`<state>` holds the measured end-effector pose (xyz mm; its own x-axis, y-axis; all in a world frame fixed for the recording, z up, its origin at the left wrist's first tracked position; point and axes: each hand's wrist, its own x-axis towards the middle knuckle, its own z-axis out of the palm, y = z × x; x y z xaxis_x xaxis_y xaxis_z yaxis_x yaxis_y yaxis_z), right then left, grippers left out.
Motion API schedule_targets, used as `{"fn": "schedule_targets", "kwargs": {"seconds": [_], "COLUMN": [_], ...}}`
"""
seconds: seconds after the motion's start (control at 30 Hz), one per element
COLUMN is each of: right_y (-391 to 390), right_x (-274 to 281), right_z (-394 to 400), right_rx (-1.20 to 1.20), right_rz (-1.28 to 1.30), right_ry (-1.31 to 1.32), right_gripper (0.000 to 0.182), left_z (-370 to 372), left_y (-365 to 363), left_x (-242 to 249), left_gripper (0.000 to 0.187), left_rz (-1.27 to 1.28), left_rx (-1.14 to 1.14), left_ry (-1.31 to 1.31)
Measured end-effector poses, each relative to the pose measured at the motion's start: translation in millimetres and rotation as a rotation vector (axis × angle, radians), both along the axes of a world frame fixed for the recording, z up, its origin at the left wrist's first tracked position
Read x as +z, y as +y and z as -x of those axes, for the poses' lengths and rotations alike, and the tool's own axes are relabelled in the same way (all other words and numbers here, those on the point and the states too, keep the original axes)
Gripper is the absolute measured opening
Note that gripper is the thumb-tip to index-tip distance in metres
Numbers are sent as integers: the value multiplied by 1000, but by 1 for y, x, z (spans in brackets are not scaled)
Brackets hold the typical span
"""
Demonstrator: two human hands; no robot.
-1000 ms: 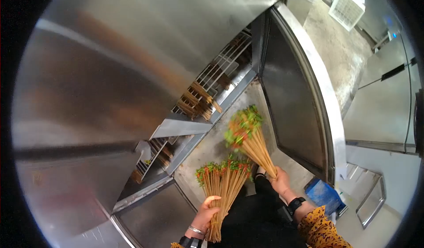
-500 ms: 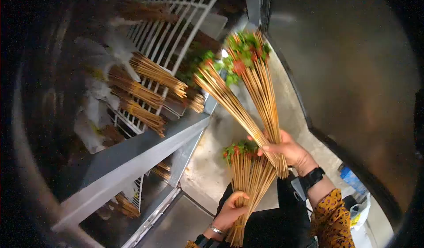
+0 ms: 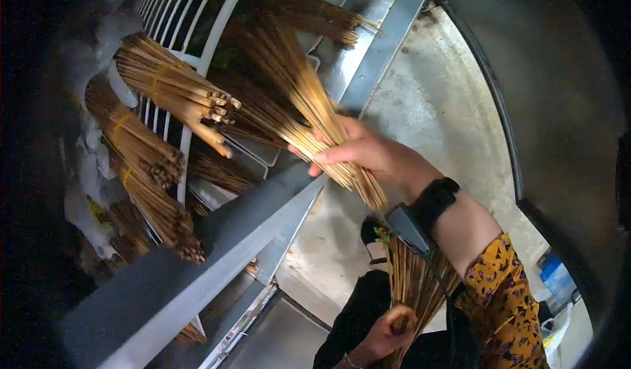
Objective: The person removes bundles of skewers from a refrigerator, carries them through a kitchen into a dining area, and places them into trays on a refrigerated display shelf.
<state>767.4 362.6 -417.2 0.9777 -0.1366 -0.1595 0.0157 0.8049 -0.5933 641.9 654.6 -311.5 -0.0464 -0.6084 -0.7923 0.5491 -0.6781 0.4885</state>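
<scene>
My right hand point(image 3: 361, 151) is closed around the lower ends of wooden skewers point(image 3: 307, 96), fanned in two bunches. Their far ends reach over the metal frame into the cabinet, where they blur into the dark. Low down by my dark trousers, my left hand point(image 3: 388, 333) grips another bunch of skewers point(image 3: 415, 274); a bit of green shows at its top, and my right forearm hides part of it.
Rubber-banded skewer bundles point(image 3: 174, 83) and clear plastic bags lie on a white wire rack point(image 3: 220, 24) at left. A grey metal beam point(image 3: 217, 237) crosses below. The open door point(image 3: 559, 106) stands at right, above a concrete floor point(image 3: 427, 99).
My right hand has moved up and left with its skewers, from over the floor into the cabinet opening. My left hand has shifted slightly right and down, still holding its bunch.
</scene>
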Motion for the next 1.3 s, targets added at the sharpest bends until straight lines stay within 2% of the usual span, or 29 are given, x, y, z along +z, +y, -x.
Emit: {"fn": "schedule_targets", "kwargs": {"seconds": [0.07,0.1,0.13,0.17,0.2,0.23,0.3,0.33,0.4,0.47,0.5,0.53,0.57,0.6,0.63,0.67,0.73,0.8,0.87,0.93,1.0,1.07,1.1,1.13,1.2,1.27,1.3], "right_y": [5,7,8,9,8,8,10,11,15,21,15,3,-4,-2,1,4,14,31,47,66,92,109,113,121,120,124,127], "right_x": [-29,-49,-56,-62,-62,-61,-55,-56,-63,-63,-47,-22,-3,6,16,29,63,112,168,215,256,294,317,333,380,421,440], "right_z": [-33,-54,-68,-74,-78,-81,-76,-71,-61,-42,-26,-4,15,33,53,73,118,162,201,239,268,291,297,306,317,330,340], "right_rx": [5,-28,-60,-60,-70,-79,-123,-170,-263,-537,-534,-344,-155,-150,-184,-219,-133,-168,-122,-69,-70,-13,-5,-3,48,74,52], "right_rz": [27,234,438,429,731,1035,977,922,971,927,930,590,251,255,386,521,355,256,117,91,19,37,65,136,112,249,343], "right_ry": [-2,70,141,136,285,435,413,396,304,281,285,325,353,357,453,546,753,774,864,913,906,933,921,911,918,908,914], "right_gripper": [38,39,40,40,41,43,44,45,43,41,41,40,40,40,38,37,36,29,28,28,30,31,28,22,19,20,21], "left_z": [-7,-11,-8,-1,0,-3,-11,-15,-20,-17,-13,-9,-6,-1,1,4,12,20,27,35,40,42,47,42,44,46,47], "left_y": [1,5,10,15,13,13,13,9,-1,-4,-6,-8,-12,-13,-14,-18,-16,-13,-1,13,26,37,48,38,51,58,70], "left_x": [1,0,-6,-15,-18,-17,-11,-9,-5,-10,-13,-12,-12,-12,-14,-14,-8,3,13,26,52,84,92,129,162,200,214], "left_gripper": [38,39,39,31,25,25,27,27,34,33,33,33,33,33,34,35,36,37,36,36,36,35,35,37,37,36,35], "left_rz": [-128,-110,-117,13,145,141,77,77,-34,37,110,111,31,-51,-37,83,-49,-95,-168,-144,-117,-133,-89,-94,-120,-76,-75], "left_rx": [-40,51,50,182,316,320,112,116,31,33,36,38,118,199,114,79,164,205,235,308,399,409,361,400,503,593,555], "left_ry": [78,192,186,91,-5,-8,-164,-167,-148,-214,-280,-272,-108,57,15,-135,77,111,173,210,245,168,-4,26,151,88,66]}}
